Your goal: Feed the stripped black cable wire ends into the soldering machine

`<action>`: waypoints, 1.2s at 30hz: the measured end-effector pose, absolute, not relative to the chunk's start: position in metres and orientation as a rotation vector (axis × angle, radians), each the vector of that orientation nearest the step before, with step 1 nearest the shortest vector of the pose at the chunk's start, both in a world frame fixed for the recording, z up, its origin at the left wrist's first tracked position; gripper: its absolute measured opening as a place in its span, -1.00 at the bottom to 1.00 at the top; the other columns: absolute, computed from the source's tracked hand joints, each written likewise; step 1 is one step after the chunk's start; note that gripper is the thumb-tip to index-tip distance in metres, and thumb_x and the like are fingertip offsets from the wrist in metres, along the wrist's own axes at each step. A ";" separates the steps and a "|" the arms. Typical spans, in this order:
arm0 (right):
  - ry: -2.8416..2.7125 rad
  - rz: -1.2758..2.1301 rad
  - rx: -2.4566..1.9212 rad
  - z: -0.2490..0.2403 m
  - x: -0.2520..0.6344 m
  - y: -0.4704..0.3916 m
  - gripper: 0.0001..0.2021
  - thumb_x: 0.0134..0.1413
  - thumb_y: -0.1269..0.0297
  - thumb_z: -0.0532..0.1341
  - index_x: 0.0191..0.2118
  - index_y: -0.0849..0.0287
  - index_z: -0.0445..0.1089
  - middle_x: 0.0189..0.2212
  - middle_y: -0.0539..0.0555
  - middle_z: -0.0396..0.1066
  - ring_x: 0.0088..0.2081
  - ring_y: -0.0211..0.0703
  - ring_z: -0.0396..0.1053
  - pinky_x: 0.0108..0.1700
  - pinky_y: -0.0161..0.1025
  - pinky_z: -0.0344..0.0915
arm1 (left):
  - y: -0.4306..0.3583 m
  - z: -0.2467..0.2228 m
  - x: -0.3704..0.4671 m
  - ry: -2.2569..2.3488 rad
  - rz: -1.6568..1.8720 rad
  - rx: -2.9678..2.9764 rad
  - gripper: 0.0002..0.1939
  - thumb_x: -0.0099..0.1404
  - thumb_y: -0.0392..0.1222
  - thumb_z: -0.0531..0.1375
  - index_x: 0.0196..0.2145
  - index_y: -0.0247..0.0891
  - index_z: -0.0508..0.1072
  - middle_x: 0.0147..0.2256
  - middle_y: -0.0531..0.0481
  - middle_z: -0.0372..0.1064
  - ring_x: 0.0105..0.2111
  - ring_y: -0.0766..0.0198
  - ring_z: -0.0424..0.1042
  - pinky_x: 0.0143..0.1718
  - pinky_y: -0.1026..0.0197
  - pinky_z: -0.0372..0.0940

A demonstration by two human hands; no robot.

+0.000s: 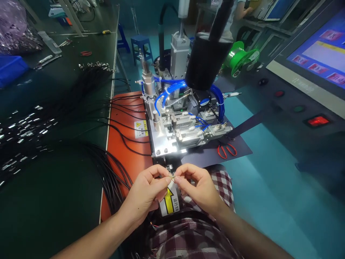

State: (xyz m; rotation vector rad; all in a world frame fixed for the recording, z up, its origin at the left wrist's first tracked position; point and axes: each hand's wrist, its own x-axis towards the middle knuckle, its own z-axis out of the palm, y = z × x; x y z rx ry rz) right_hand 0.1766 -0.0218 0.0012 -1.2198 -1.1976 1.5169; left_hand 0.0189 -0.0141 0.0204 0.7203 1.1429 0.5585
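Note:
My left hand (147, 189) and my right hand (198, 185) meet fingertip to fingertip in front of the machine, both closed in a pinch. Between them shows a thin, pale yellowish wire (173, 177); its ends are hidden by the fingers. Just beyond the fingertips stands the metal assembly machine (172, 133) with blue air tubes. Below the hands is a white label with a yellow arrow (169, 201). A bundle of black cables (107, 176) runs down along the left, and coloured wire ends (153, 226) poke out under my left wrist.
Black cables with shiny metal ends (24, 126) cover part of the dark table at left. Red-handled scissors (227, 151) lie right of the machine. A screen panel (318, 54) stands at right, a green spool (241, 59) behind. Another person's arm (241, 10) shows at the back.

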 end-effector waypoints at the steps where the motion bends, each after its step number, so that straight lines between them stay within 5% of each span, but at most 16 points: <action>1: -1.204 1.524 -1.217 0.000 0.176 -0.022 -0.92 0.05 0.34 0.20 -0.42 0.19 0.30 -0.63 -0.10 0.24 -0.61 -0.37 0.21 -0.54 -0.39 0.17 | -0.014 0.022 0.020 1.152 0.555 0.719 -0.87 0.19 -0.13 0.17 -0.39 -0.20 0.29 -0.75 0.23 0.01 -0.70 0.46 -0.13 -0.73 0.41 -0.24; 28: -1.226 1.547 -1.324 -0.001 0.176 -0.026 -0.85 0.13 0.27 0.14 -0.44 0.19 0.29 -0.56 -0.05 0.31 -0.60 -0.37 0.20 -0.56 -0.40 0.14 | -0.014 0.024 0.023 1.223 0.529 0.789 -0.84 0.15 -0.12 0.18 -0.46 -0.23 0.30 -0.79 0.25 0.00 -0.76 0.50 -0.12 -0.76 0.44 -0.18; 36: -1.009 1.743 -1.270 0.005 0.176 -0.024 -0.79 0.08 0.19 0.18 -0.45 0.22 0.25 -0.63 -0.11 0.23 -0.69 -0.45 0.02 -0.65 -0.44 -0.04 | -0.016 0.022 0.021 1.218 0.674 1.113 -0.88 0.16 -0.16 0.20 -0.38 -0.27 0.40 -0.57 0.08 0.31 -0.66 0.45 0.20 -0.67 0.41 0.10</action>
